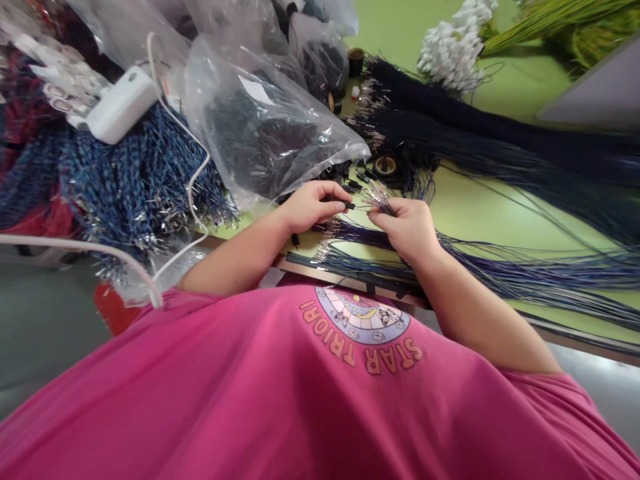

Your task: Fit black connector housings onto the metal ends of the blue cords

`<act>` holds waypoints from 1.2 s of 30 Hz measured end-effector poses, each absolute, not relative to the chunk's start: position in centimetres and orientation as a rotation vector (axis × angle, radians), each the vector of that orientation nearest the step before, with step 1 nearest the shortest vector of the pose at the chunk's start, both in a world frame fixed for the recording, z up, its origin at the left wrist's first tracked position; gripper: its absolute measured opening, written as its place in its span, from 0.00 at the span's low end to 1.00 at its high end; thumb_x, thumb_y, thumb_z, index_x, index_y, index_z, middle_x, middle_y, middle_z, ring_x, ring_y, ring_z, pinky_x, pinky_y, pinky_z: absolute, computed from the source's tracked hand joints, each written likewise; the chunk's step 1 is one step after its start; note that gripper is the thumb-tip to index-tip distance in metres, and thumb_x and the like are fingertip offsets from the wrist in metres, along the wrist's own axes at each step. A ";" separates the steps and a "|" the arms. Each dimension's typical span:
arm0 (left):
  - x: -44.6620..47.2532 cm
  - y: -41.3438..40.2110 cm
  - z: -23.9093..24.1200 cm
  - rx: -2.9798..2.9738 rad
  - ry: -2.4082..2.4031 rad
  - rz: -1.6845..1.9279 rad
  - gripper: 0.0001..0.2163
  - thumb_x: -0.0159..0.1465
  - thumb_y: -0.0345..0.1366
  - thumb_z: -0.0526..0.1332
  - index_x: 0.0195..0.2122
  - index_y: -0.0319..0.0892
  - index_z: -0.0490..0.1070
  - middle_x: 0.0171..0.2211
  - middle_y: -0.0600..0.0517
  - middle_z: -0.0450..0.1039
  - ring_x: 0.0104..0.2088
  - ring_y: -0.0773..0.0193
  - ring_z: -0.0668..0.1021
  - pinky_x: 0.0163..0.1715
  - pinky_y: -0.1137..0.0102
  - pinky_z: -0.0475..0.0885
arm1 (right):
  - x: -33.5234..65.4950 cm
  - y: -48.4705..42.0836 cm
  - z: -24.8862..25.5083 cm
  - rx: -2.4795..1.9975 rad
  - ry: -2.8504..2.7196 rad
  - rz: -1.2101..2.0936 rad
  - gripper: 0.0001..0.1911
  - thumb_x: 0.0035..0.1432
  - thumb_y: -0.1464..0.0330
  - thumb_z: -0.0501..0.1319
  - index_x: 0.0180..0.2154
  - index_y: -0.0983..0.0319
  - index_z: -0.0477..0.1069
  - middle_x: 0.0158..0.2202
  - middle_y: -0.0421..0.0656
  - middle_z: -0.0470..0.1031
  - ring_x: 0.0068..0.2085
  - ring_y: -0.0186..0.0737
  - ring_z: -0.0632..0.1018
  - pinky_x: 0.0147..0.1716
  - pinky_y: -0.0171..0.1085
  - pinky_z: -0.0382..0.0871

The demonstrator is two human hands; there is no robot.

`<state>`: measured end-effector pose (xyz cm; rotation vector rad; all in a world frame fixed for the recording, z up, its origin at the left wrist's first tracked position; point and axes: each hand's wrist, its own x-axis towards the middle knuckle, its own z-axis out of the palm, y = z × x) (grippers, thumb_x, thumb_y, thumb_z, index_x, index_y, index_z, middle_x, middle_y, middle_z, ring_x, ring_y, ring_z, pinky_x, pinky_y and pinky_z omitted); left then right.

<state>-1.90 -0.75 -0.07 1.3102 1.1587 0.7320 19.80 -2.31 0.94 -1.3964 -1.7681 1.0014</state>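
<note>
My left hand pinches a small black connector housing between thumb and fingertips. Closed around a bunch of thin dark wires with metal-tipped ends is my right hand. The wire tips fan out toward the left hand, and one wire seems to reach the housing; whether it sits inside I cannot tell. More black housings lie just behind the fingers. Below both hands, a long bundle of blue and black wires with terminal ends runs off to the right along the table edge.
A clear plastic bag of dark parts lies behind my left hand. Twisted blue wires pile at left under a white box with a white cable. A thick dark wire bundle, tape roll and white connectors occupy the back right.
</note>
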 end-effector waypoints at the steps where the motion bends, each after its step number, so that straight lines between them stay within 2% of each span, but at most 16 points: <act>1: -1.9 -0.7 -0.1 1.348 1.180 0.730 0.13 0.55 0.37 0.66 0.41 0.40 0.77 0.25 0.54 0.73 0.17 0.76 0.60 0.19 0.75 0.54 | 19.7 -2.4 0.9 -1.391 -1.791 0.983 0.13 0.52 0.64 0.61 0.20 0.63 0.67 0.19 0.36 0.59 0.26 0.31 0.62 0.28 0.34 0.54; 3: -1.6 -0.7 -0.1 1.463 1.203 0.743 0.13 0.53 0.37 0.67 0.40 0.39 0.78 0.27 0.53 0.76 0.20 0.74 0.66 0.24 0.74 0.61 | 19.6 -2.5 0.8 -1.382 -1.849 0.923 0.15 0.53 0.64 0.60 0.19 0.63 0.64 0.19 0.35 0.58 0.26 0.31 0.62 0.27 0.34 0.53; 5: -1.3 -0.6 -0.3 1.588 1.191 0.766 0.12 0.52 0.37 0.68 0.37 0.38 0.78 0.32 0.52 0.78 0.28 0.70 0.73 0.33 0.72 0.68 | 19.3 -2.5 0.4 -1.383 -1.910 0.869 0.14 0.53 0.65 0.59 0.19 0.62 0.63 0.19 0.36 0.58 0.26 0.31 0.62 0.28 0.34 0.53; 8: -0.8 -0.6 -0.6 1.673 1.178 0.758 0.11 0.52 0.37 0.68 0.34 0.37 0.78 0.35 0.50 0.80 0.36 0.65 0.77 0.43 0.68 0.70 | 19.0 -2.4 -0.2 -1.406 -1.975 0.852 0.13 0.53 0.66 0.58 0.20 0.62 0.64 0.19 0.36 0.60 0.26 0.31 0.62 0.28 0.35 0.53; 13: -0.5 0.2 0.2 1.773 1.241 0.725 0.11 0.55 0.36 0.67 0.38 0.38 0.79 0.38 0.49 0.80 0.38 0.64 0.77 0.45 0.67 0.69 | 19.8 -1.9 0.2 -1.429 -2.032 0.744 0.14 0.59 0.63 0.57 0.25 0.63 0.70 0.23 0.41 0.68 0.29 0.36 0.68 0.30 0.36 0.57; 17: 0.1 3.1 1.0 1.981 1.394 0.684 0.08 0.57 0.30 0.64 0.37 0.39 0.79 0.38 0.50 0.78 0.39 0.64 0.76 0.48 0.68 0.67 | 20.3 -2.2 0.8 -1.316 -2.156 0.341 0.17 0.66 0.64 0.50 0.38 0.63 0.76 0.39 0.50 0.75 0.42 0.46 0.73 0.40 0.41 0.64; 20: 0.9 6.1 0.3 2.116 1.428 0.668 0.09 0.57 0.27 0.63 0.39 0.39 0.79 0.38 0.50 0.77 0.42 0.62 0.76 0.50 0.69 0.65 | 19.5 -2.1 0.1 -1.283 -2.376 0.412 0.16 0.65 0.68 0.51 0.39 0.63 0.77 0.38 0.50 0.75 0.41 0.45 0.73 0.41 0.40 0.65; 24: 1.5 8.8 -1.0 2.187 1.441 0.588 0.08 0.60 0.30 0.61 0.39 0.38 0.78 0.37 0.50 0.76 0.41 0.63 0.75 0.48 0.71 0.64 | 18.2 -0.8 -1.6 -1.355 -2.504 0.645 0.11 0.59 0.67 0.57 0.31 0.65 0.76 0.32 0.47 0.74 0.34 0.39 0.71 0.38 0.38 0.63; 29: 0.7 7.2 0.0 1.976 1.468 0.722 0.10 0.57 0.24 0.59 0.39 0.39 0.75 0.37 0.49 0.75 0.42 0.61 0.75 0.50 0.67 0.65 | 18.8 0.5 -2.5 -1.338 -2.019 1.103 0.10 0.52 0.64 0.62 0.27 0.65 0.76 0.24 0.38 0.70 0.28 0.33 0.68 0.31 0.34 0.60; 33: -0.6 3.5 1.7 1.607 1.348 0.701 0.14 0.54 0.20 0.57 0.39 0.41 0.71 0.28 0.54 0.69 0.31 0.68 0.73 0.33 0.71 0.68 | 19.4 0.4 -2.2 -1.318 -1.734 1.301 0.10 0.46 0.64 0.65 0.28 0.65 0.78 0.23 0.37 0.71 0.27 0.32 0.68 0.29 0.34 0.59; 36: -1.6 1.5 2.3 1.406 1.284 0.728 0.13 0.55 0.21 0.58 0.39 0.41 0.68 0.28 0.54 0.70 0.28 0.70 0.74 0.26 0.73 0.64 | 19.4 0.2 -1.5 -1.300 -1.666 1.351 0.09 0.43 0.66 0.66 0.27 0.65 0.78 0.23 0.37 0.72 0.27 0.33 0.68 0.28 0.34 0.60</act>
